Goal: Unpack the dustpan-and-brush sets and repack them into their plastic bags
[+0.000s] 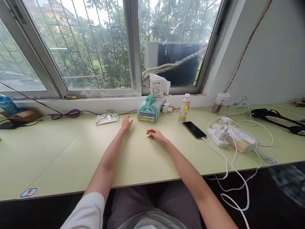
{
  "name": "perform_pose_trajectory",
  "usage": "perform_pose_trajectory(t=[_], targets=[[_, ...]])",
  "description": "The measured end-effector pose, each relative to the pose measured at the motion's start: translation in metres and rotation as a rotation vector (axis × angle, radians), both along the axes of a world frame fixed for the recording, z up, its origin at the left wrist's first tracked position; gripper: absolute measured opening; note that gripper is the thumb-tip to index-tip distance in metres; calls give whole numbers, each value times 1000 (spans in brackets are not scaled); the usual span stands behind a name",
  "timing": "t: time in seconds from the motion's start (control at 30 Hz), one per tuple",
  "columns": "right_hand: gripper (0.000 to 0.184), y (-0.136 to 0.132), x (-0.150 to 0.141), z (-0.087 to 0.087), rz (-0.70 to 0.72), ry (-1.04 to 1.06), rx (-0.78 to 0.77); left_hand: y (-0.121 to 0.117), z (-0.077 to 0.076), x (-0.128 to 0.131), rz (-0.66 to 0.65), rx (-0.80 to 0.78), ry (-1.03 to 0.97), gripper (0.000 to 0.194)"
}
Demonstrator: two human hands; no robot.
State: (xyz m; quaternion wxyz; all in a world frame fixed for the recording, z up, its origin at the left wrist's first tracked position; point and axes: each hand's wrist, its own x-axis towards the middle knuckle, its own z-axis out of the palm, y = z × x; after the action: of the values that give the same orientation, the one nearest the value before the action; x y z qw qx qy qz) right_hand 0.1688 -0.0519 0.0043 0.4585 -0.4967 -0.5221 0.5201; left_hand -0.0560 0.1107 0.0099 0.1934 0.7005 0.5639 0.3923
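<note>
Hands [127, 123] [155, 135] near dustpan stack [147, 111]; bottle [184, 108], phone [194, 129] rightward.

Daylight pours through the window [95, 47] from 10 to 1 o'clock, bleaching the sky [78, 7] white at 11. The tabletop [78, 156] is evenly bright, with a faint, soft shadow beside the left hand [127, 123]; the space beneath sinks to near black at 4 and 8 o'clock. The wall [274, 57] at 2 is dim grey. Wide-angle stretch tilts the window frame [133, 47] toward 10, and fine print is too small to read.
</note>
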Motion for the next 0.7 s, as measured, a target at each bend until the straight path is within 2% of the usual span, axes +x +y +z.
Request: perform_pose_trajectory(t=[0.03, 0.07, 0.2, 0.33, 0.43, 0.5, 0.6, 0.67, 0.7], targets=[[18, 1, 0, -1, 3, 3, 0, 4, 2, 16, -44, -88, -131, 47], [19, 2, 0, -1, 6, 3, 2, 8, 5, 30, -68, -131, -182, 51], [19, 4, 1, -2, 34, -14, 24, 18, 14, 67, -99, -198, -286, 55], [18, 4, 0, -1, 69, -36, 39, 11, 19, 69, -88, -245, -315, 46], [21, 5, -1, -1, 36, -83, 60, -2, 23, 62, -140, -310, -301, 35], [26, 5, -2, -3, -61, -205, 151, -13, 24, 58, -232, -385, -316, 32], [29, 4, -2, -4, -227, -549, 400, -33, 23, 53, -435, -555, -461, 41], [25, 1, -3, -4, -234, -760, 498, -46, 21, 50, -480, -618, -563, 46], [23, -1, -3, -3, -220, -834, 510, -52, 19, 49, -454, -619, -597, 46]])
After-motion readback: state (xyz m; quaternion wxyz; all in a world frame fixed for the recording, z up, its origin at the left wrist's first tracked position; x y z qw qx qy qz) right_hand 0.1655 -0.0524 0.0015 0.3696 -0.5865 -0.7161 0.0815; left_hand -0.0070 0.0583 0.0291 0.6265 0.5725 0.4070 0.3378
